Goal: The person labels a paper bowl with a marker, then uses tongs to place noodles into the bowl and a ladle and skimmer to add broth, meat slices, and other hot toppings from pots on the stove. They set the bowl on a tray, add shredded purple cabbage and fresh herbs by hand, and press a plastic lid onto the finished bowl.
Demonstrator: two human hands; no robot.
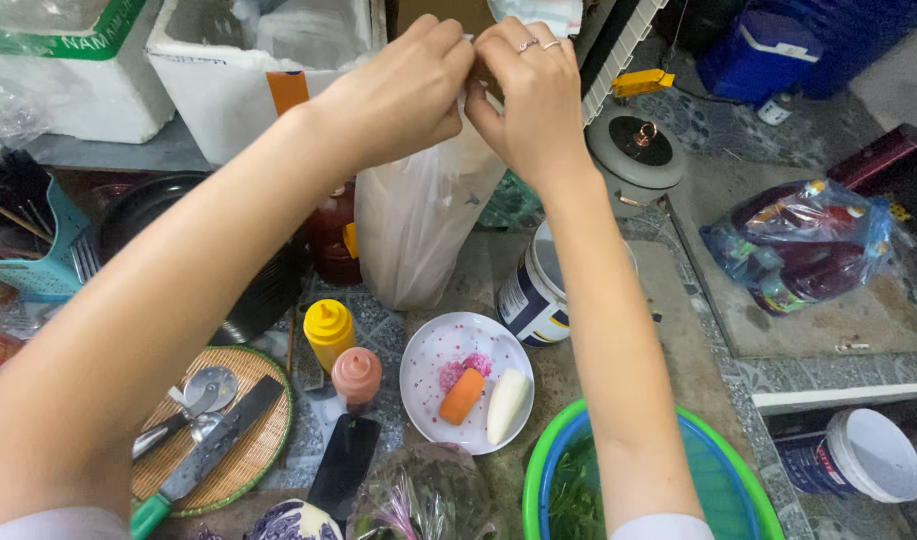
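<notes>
At the top centre of the frame, our left hand (398, 95) and right hand (533, 100) pinch the mouth of a white plastic bag (413, 215). Its long axis hangs straight down from both hands.

Both hands' grip (470, 70) pinches plastic bag (413, 225) top.

A: Your view is bright and evenly lit, with soft daylight from above.

B: Any shadows?

A: Only faint ones, under your forearms on the counter (478, 270). The clear plastic bag (418, 215) shows mild glare.

B: Sharpness?

A: Your hands look slightly soft; straight lines bend at the edges of the frame.
</notes>
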